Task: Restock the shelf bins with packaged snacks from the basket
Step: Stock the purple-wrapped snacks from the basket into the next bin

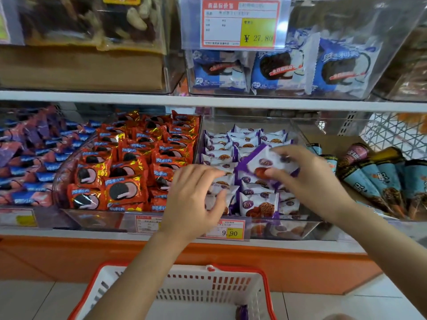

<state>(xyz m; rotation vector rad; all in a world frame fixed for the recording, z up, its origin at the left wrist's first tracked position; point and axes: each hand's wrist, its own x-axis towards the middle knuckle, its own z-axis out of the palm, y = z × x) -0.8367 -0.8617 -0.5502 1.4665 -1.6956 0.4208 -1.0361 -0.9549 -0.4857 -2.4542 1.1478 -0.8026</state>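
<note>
R hand (309,179) pinches one purple-white packet (265,161) between thumb and fingers, tilted, just above the middle of the clear bin (288,225). L hand (196,199) rests w/ bent fingers on the rows (258,204) at the bin's front-left corner; whether it pinches one I cannot tell. Step: filling this bin. Next, I judge: L hand makes a gap, R hand sets the packet in upright. Basket (231,269) stands below, nearly empty.

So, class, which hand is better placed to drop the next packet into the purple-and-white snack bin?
Right. The right hand pinches a purple-and-white packet above that bin; the left hand curls on stocked packets at the front.
</note>
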